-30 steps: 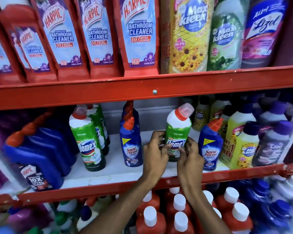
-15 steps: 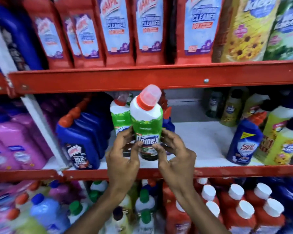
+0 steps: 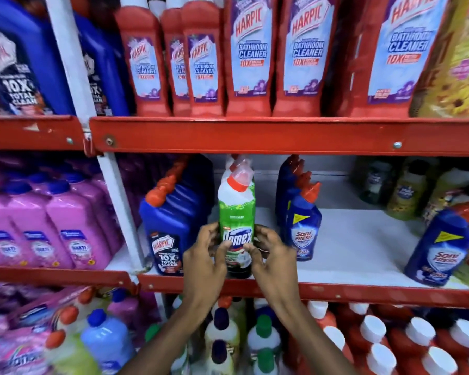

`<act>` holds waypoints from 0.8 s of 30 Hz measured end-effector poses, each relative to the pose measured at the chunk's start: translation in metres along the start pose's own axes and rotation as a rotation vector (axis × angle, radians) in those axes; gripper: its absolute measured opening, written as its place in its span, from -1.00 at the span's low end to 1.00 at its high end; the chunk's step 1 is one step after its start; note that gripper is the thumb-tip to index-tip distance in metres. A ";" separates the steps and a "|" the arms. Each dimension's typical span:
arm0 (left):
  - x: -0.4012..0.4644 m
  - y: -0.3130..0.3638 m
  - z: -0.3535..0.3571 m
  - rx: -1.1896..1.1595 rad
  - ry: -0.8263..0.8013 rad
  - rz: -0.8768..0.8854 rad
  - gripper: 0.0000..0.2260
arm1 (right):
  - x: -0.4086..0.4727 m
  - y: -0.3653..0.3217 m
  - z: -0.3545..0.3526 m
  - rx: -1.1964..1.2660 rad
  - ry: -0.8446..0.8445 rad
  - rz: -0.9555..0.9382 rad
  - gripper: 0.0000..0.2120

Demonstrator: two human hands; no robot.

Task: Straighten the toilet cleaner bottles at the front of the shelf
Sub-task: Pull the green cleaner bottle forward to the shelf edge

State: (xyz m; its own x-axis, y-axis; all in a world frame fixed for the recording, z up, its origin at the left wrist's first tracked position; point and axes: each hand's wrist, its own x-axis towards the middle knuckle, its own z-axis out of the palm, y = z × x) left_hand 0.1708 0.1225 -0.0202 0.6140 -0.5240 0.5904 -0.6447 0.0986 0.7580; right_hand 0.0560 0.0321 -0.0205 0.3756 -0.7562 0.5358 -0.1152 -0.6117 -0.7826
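Note:
A green and white Domex bottle (image 3: 236, 212) with a red cap stands upright at the front of the white middle shelf (image 3: 358, 247). My left hand (image 3: 205, 259) grips its lower left side. On the lower right side my right hand (image 3: 271, 255) holds the same bottle. More Domex caps show right behind it. To its left stands a blue Harpic bottle (image 3: 171, 234). A blue Sani Fresh bottle (image 3: 303, 228) stands to its right, and another Sani Fresh bottle (image 3: 441, 247) stands near the front right.
A red shelf lip (image 3: 363, 292) runs along the front. Red Harpic bathroom cleaner bottles (image 3: 303, 55) fill the shelf above. Pink bottles (image 3: 73, 231) sit left of the white upright (image 3: 119, 207). Red bottles with white caps (image 3: 417, 339) crowd the shelf below.
Both hands carried the Domex bottle from the right part of the shelf leftward and set it down upright at the front, before the other Domex bottles. The view shifted left.

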 end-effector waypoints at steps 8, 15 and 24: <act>-0.007 0.004 -0.004 0.015 -0.009 0.001 -0.56 | -0.009 -0.004 -0.008 -0.007 0.008 -0.021 -0.60; -0.020 0.032 0.014 0.265 0.100 0.557 -0.56 | -0.020 0.007 -0.077 -0.459 0.199 -0.350 -0.44; -0.042 0.075 0.115 0.467 -0.229 0.694 -0.42 | -0.032 0.055 -0.177 -0.900 0.239 -0.181 -0.34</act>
State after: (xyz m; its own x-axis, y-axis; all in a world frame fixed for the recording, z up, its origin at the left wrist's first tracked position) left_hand 0.0443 0.0547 -0.0203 -0.0615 -0.6363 0.7690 -0.9915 0.1276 0.0263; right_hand -0.1256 -0.0186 -0.0247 0.2701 -0.5990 0.7539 -0.7767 -0.5983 -0.1970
